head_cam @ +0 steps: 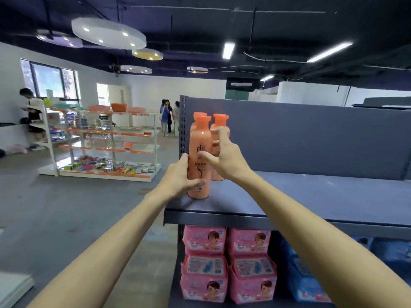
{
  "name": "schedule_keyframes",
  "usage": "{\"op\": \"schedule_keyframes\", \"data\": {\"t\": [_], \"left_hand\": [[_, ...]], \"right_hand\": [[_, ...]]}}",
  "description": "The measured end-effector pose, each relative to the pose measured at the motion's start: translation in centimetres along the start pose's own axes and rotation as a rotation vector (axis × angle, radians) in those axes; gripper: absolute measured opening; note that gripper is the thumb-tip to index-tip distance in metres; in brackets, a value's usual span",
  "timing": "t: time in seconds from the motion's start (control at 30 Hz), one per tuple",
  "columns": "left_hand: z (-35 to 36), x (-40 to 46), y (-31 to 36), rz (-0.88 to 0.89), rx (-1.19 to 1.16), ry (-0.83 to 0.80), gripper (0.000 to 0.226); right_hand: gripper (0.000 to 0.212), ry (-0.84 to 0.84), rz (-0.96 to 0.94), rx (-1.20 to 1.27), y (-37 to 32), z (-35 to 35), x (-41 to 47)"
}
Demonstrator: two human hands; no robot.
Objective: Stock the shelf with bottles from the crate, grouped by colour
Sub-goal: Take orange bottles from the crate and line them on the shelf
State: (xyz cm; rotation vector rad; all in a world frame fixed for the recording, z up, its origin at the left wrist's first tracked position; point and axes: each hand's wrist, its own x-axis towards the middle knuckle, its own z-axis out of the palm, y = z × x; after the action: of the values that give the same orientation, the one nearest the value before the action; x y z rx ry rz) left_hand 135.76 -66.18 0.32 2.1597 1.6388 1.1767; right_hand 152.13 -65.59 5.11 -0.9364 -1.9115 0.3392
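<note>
At six o'clock, pink wipe packs (204, 258) fill the lower tier. Above, the dark grey metal shelf (311, 196) carries a tall orange plastic bottle (199, 158) at its front left corner. The left hand (180, 176) grips its lower body; the right hand (222, 156) pinches its middle. Behind, toward twelve o'clock, more orange bottles (219, 127) stand upright, touching.

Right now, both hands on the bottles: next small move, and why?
Probably let go with the left hand: the front orange plastic bottle already stands upright on the grey metal shelf beside the other orange bottles, while the right hand steadies the rear one.
</note>
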Motion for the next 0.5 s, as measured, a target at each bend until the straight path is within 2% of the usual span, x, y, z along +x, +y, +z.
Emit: {"op": "schedule_keyframes", "data": {"t": [0.5], "left_hand": [[0.8, 5.5, -4.5, 0.029, -0.043, -0.005, 0.06]], "right_hand": [[0.044, 0.035, 0.009, -0.057, 3.1, 2.9, 5.0]]}}
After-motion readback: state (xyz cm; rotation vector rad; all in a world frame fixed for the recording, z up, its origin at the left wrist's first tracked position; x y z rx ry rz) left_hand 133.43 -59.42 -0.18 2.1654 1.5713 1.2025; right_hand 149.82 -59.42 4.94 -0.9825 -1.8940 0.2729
